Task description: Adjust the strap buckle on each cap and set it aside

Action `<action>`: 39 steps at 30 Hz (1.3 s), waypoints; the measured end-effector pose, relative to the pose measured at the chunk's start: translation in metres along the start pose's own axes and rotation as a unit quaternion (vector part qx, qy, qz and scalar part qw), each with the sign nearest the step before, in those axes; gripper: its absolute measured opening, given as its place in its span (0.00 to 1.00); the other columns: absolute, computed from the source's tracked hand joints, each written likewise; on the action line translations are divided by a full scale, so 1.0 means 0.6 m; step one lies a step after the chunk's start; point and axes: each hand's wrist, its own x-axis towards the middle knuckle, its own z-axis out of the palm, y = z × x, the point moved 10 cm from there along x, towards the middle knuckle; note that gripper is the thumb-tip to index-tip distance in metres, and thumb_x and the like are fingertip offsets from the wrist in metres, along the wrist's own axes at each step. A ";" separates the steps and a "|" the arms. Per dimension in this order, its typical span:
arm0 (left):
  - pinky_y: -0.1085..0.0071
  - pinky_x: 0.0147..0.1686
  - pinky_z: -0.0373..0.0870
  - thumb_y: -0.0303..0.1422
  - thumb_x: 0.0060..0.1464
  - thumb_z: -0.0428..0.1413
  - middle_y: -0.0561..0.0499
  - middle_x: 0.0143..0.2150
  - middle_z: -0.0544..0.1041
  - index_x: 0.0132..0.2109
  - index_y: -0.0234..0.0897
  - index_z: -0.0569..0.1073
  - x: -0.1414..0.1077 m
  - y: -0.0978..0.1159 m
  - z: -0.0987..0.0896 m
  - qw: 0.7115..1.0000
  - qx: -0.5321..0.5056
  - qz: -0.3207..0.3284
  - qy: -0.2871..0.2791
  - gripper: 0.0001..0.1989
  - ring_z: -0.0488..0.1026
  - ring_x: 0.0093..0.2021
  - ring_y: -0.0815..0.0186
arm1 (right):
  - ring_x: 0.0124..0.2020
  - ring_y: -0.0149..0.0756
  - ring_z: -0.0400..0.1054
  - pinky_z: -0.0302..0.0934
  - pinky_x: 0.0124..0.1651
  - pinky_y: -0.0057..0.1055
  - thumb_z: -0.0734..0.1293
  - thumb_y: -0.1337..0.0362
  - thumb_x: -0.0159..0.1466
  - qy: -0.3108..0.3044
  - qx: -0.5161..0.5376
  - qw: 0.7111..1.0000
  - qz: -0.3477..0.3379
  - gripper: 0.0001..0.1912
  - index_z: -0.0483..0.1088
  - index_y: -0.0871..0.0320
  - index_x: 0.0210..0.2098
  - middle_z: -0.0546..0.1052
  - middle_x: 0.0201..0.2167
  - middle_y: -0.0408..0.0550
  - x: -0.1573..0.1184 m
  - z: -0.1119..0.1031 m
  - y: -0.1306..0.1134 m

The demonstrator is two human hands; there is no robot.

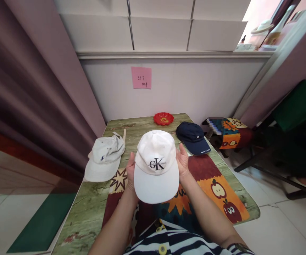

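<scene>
A white baseball cap (156, 184) with a dark CK-style logo is held up over the table, its brim pointing toward me. My left hand (131, 170) grips its left side, and my right hand (182, 161) supports the right side; some fingers are hidden behind or under the cap. To the left lies a light grey cap (105, 156) with a small dark emblem, its strap sticking up at the back. A navy cap (194, 137) rests on the right, just beyond my right hand, its brim angled toward the table's right edge.
A red scalloped dish (163, 119) stands at the table's back edge. Under my arms lies a patterned cloth (216, 187) on the green wood-look table (83, 212). A pink note (141, 78) is on the wall. Right of the table is a cloth-covered stool (232, 136).
</scene>
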 end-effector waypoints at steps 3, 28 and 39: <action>0.48 0.66 0.54 0.61 0.57 0.42 0.43 0.63 0.72 0.69 0.41 0.61 0.006 0.011 0.011 1.000 0.003 0.012 0.005 0.41 0.62 0.67 0.47 | 0.67 0.48 0.58 0.53 0.66 0.55 0.46 0.36 0.65 -0.003 0.023 1.000 0.006 0.39 0.64 0.57 0.58 0.69 0.63 0.56 -0.006 0.002 -0.004; 0.63 0.48 0.74 0.45 0.53 0.63 0.40 0.42 0.82 0.46 0.32 0.78 0.003 -0.089 -0.155 0.960 0.253 0.033 0.112 0.21 0.79 0.41 0.59 | 0.44 0.35 0.78 0.74 0.50 0.36 0.61 0.64 0.71 0.203 0.159 0.959 -0.119 0.13 0.72 0.56 0.53 0.83 0.41 0.46 0.060 -0.177 -0.224; 0.63 0.48 0.75 0.44 0.55 0.62 0.42 0.43 0.82 0.47 0.35 0.78 0.003 -0.089 -0.153 0.936 0.337 0.032 0.098 0.19 0.79 0.41 0.60 | 0.45 0.38 0.78 0.76 0.45 0.36 0.64 0.72 0.67 0.483 0.042 0.868 -0.109 0.11 0.72 0.63 0.48 0.81 0.48 0.56 -0.028 -0.461 -0.175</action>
